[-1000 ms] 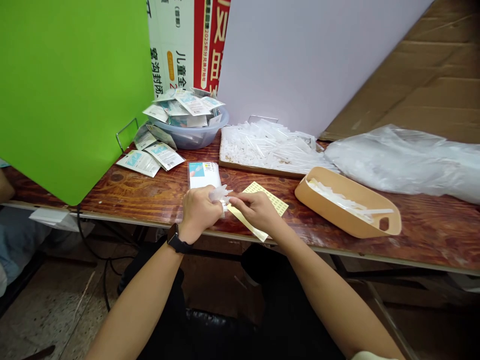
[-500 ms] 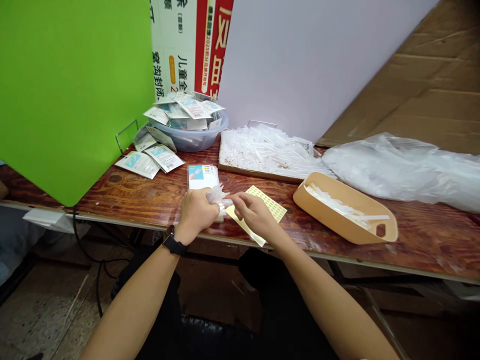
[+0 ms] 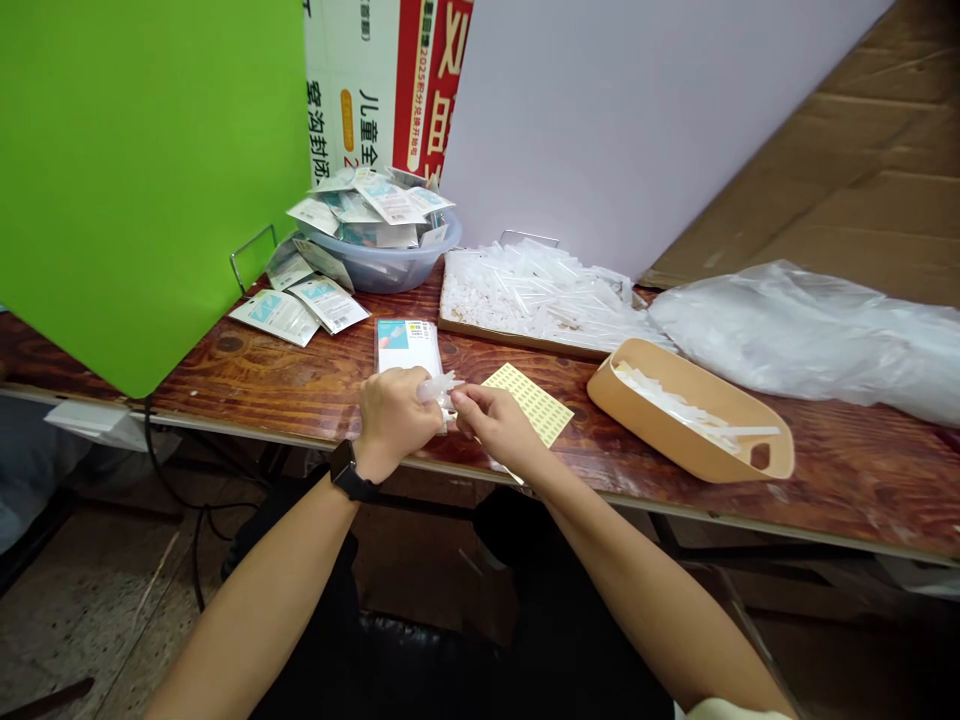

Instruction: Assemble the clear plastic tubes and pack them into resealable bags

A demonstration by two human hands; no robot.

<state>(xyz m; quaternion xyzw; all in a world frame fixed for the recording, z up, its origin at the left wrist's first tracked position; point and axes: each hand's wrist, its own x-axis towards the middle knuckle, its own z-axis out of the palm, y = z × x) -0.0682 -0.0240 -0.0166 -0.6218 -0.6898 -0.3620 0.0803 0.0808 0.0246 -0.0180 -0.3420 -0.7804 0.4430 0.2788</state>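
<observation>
My left hand [image 3: 391, 412], with a dark watch on its wrist, is closed around a bunch of translucent plastic strips [image 3: 439, 388] whose ends fan out to the right. The thumb and fingers of my right hand [image 3: 491, 418] are pinched together at the near right edge of that bunch. What sits between those fingertips is too small to make out. Behind and partly under my left hand lies a flat packet with a printed card [image 3: 409, 348]. A yellow sheet of small labels [image 3: 534, 402] lies on the table, partly covered by my right hand.
Packets fill a blue bowl [image 3: 397, 268] at the back, with several loose packets [image 3: 277, 315] beside it. A shallow cardboard tray [image 3: 517, 341] holds piled translucent strips. To the right stand a tan basket [image 3: 675, 452] of white strips and a clear plastic bag [image 3: 810, 330].
My right fingertips have shifted slightly nearer and lower along the bunch. My right hand and forearm now cover more of the label sheet's near end. The view has tilted a little.
</observation>
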